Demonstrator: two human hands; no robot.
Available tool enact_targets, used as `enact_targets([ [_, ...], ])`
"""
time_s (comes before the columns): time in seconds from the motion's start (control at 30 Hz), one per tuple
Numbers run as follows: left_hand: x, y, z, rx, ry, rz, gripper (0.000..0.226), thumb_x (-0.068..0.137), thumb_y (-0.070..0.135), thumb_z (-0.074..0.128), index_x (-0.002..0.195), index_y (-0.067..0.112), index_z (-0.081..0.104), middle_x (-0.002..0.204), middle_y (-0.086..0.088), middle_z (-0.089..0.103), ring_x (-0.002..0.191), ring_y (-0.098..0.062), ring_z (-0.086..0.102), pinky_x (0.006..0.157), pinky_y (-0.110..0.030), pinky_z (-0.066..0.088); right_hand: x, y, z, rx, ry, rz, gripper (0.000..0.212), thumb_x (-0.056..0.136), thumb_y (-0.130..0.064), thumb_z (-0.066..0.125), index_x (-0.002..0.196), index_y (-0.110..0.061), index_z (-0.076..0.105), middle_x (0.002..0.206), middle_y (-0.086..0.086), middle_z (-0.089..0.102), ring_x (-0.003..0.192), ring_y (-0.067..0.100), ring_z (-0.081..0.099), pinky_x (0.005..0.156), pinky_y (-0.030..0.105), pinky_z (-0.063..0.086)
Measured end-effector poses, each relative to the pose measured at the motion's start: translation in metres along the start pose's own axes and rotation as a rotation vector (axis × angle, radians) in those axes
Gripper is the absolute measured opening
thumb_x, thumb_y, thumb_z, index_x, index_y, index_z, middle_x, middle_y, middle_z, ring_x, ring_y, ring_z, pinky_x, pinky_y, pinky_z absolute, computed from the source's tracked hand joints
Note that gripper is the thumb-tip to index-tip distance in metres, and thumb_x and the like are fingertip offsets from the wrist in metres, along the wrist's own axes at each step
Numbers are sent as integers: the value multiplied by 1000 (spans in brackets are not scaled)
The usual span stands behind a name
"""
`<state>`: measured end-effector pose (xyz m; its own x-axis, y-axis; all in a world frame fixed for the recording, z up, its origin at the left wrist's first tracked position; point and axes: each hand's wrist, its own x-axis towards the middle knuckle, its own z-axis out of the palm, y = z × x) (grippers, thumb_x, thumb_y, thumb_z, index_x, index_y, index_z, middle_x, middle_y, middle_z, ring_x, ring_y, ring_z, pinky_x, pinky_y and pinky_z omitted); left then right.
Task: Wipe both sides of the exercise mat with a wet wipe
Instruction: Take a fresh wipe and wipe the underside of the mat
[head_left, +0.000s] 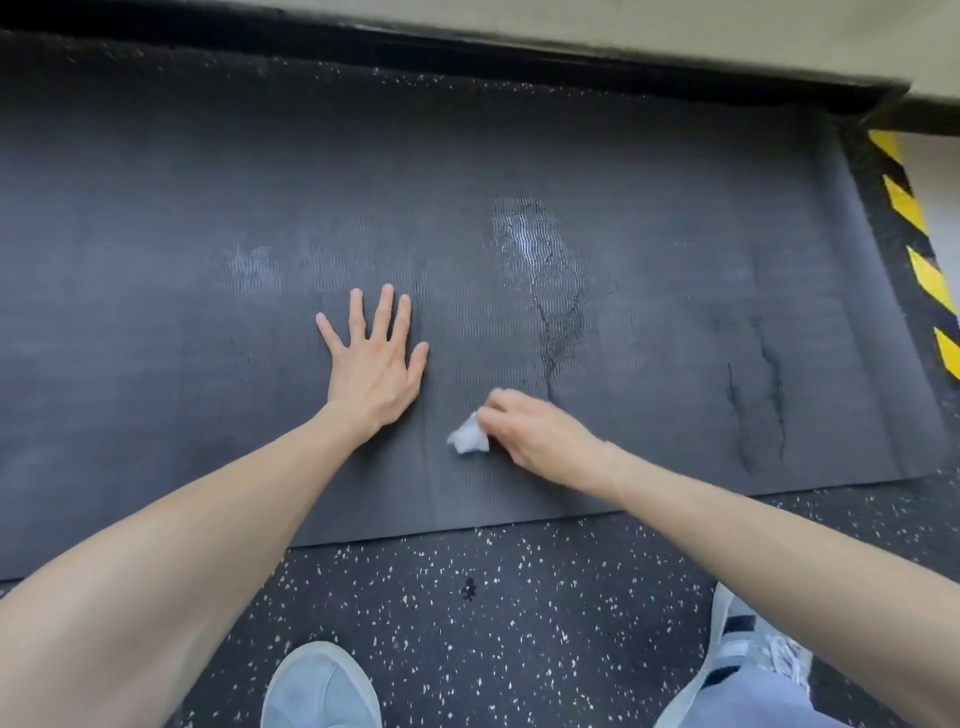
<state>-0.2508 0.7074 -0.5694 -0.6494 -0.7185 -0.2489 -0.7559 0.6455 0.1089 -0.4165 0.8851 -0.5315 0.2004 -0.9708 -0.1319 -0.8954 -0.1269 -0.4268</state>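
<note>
With damp streaks on the exercise mat (519, 156), side 1 looks partly wiped, as the right hand (540, 434) pinches the wet wipe (469, 440) and the left hand (375, 364) presses flat, fingers spread.

Exercise mat (675, 234): dark charcoal grey, fine wavy ribbed pattern; whitish sheen patches at upper middle and further left; thin black branching lines at middle and right.
Wet wipe (469, 441): white.
Floor (519, 623): black, scattered white and cream flecks.
Hazard tape (914, 239), right edge: yellow and black diagonal stripes.
Wall (675, 26): pale beige; skirting strip (467, 47) below it black.
Left shoe (322, 686): pale blue-grey, plain.
Right shoe (748, 649): light grey, dark stripes, white laces.
Trouser leg (753, 701): light blue.
</note>
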Motion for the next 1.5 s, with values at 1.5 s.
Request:
enact_targets([
  [1.5,103,13,-36,24,257,99,42,101,35,34,133,16,53,125,-5,58,110,-34,50,107,-56,34,155,108,-76,69,258,232,10,94,-9,54,85,-6,58,85,11,52,77,34,55,68,44,45],
])
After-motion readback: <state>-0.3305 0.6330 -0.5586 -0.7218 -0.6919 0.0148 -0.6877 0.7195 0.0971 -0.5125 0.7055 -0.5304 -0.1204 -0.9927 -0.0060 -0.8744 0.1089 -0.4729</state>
